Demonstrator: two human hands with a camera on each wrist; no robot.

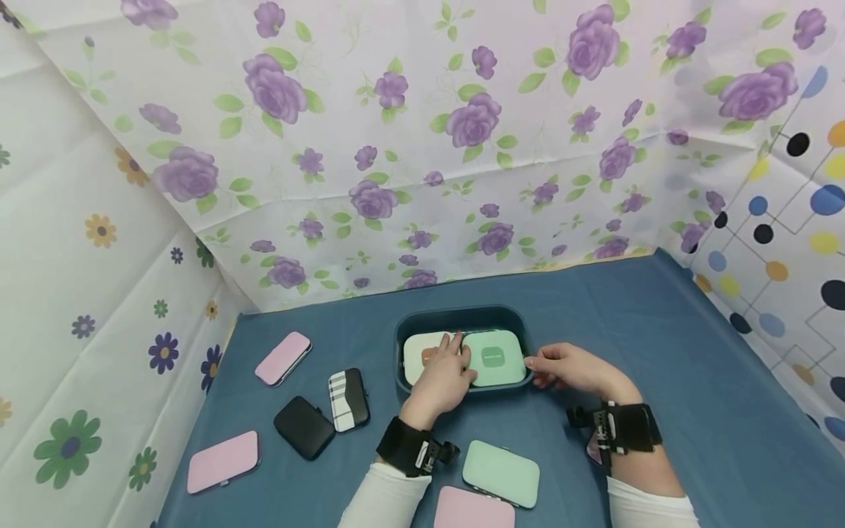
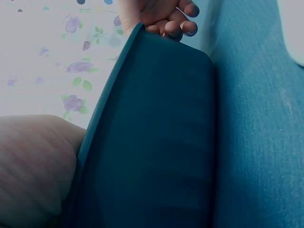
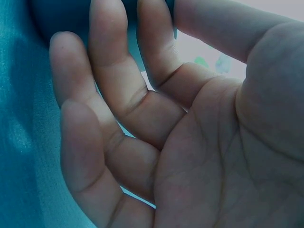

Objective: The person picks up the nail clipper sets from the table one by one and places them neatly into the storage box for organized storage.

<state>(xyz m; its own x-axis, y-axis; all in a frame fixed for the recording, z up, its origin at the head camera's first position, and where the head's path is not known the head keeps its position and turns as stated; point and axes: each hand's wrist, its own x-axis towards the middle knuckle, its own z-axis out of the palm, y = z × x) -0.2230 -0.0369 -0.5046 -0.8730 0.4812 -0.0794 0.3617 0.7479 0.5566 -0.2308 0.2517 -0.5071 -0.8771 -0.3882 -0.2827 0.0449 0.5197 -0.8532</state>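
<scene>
A dark teal plastic bin [image 1: 462, 314] holds two flat cases side by side: a white case [image 1: 414, 353] with a brown label on the left and a mint green case [image 1: 508, 367] with a green label on the right. My left hand [image 1: 441, 375] reaches over the bin's front wall, fingers extended across the white case and touching the green one's left edge. At the right end of the bin, my right hand [image 1: 571, 367] pinches the rim between thumb and fingers. The left wrist view shows the bin's outer wall [image 2: 161, 118] and my right-hand fingers [image 2: 173, 29] at its far corner.
Left of the bin lie two pink cases [image 1: 284, 359], a black case [image 1: 304, 427] and a black-and-white case [image 1: 348, 400]. Nearer me are a mint case [image 1: 502, 473] and a pink case [image 1: 474, 508]. Another case [image 1: 593, 447] is partly hidden under my right wrist. Patterned sheets [image 1: 370, 147] enclose the blue surface.
</scene>
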